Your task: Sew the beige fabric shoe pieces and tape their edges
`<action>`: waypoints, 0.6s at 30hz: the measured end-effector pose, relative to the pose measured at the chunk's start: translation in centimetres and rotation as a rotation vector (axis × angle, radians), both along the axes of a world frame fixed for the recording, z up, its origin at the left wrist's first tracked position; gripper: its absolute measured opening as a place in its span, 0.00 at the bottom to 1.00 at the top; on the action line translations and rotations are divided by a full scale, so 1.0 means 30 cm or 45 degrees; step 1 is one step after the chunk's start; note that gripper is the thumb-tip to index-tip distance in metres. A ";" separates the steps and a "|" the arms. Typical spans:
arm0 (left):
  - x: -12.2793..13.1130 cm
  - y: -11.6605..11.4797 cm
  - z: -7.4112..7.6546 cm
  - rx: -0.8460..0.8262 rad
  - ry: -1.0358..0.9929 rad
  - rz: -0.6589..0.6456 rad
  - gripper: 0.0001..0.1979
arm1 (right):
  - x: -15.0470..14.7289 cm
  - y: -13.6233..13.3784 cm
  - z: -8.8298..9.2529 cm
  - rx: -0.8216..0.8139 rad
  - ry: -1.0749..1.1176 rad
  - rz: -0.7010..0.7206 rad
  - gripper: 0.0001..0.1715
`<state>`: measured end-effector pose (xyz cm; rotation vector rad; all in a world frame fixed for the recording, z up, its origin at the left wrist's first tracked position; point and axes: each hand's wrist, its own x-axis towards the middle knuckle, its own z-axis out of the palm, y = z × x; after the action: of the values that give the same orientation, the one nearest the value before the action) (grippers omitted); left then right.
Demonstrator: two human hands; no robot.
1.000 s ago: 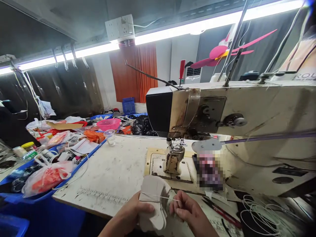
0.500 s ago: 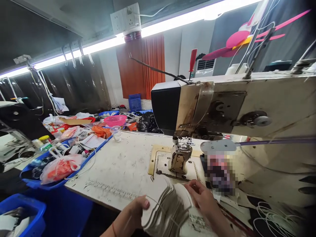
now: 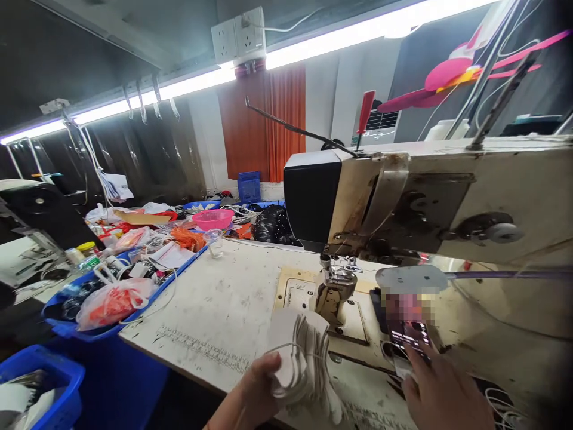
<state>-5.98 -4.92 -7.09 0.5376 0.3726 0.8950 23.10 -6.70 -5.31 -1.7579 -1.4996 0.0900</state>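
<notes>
A stack of white cut pieces [image 3: 286,361], tied round with a thin cord, is gripped by my left hand [image 3: 257,388] at the table's front edge. My thumb lies over the near side of the stack. To the right, my right hand [image 3: 443,391] has its index finger stretched onto the lit screen of a phone [image 3: 409,334] and holds nothing. The phone leans beneath the sewing machine's arm [image 3: 447,209], its upper screen blurred out. Just beyond the stack stands the machine's metal post [image 3: 333,292].
Left on the white table [image 3: 224,298] stands a clear plastic cup [image 3: 214,243]. A blue tray [image 3: 107,331] of bags and cords adjoins the table's left edge. Below is another blue bin [image 3: 58,388]. A red-handled screwdriver [image 3: 366,113] stands on the machine top.
My right hand has left the stack and moved right to the phone, touching its screen. My left hand keeps the stack. The view has shifted slightly.
</notes>
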 end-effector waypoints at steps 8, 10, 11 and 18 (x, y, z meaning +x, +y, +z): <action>0.160 -0.021 -0.029 0.031 -0.008 0.289 0.43 | -0.307 -0.055 -0.047 -0.084 0.177 0.404 0.32; 0.150 -0.016 -0.025 -0.047 0.006 0.331 0.46 | -0.319 -0.036 -0.061 -0.176 0.439 0.337 0.29; 0.141 -0.014 -0.019 -0.057 0.026 0.344 0.45 | -0.314 -0.026 -0.060 -0.237 0.615 0.355 0.27; 0.092 -0.014 0.048 0.064 0.034 0.337 0.29 | -0.266 0.013 -0.026 -0.594 1.577 0.668 0.21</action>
<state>-3.22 -5.33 -5.64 0.5549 0.4529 1.1558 15.13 -6.29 -6.09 -1.0953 -0.9257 1.5742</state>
